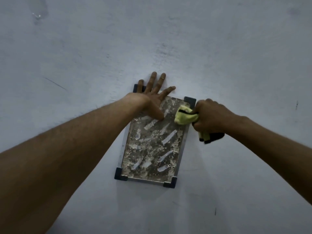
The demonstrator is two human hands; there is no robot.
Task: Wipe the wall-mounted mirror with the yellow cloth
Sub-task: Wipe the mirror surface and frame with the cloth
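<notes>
Yellow cloth (185, 117), bunched in the right hand's (211, 115) clenched grip at the grimy mirror's (152, 149) upper right, should sweep downward firmly while the open left hand (148, 98) braces the top.

Pale blue-grey painted wall (219, 48) filling the view, dim even light, dark scuff marks (54, 83) at nine o'clock, smudges toward twelve
</notes>
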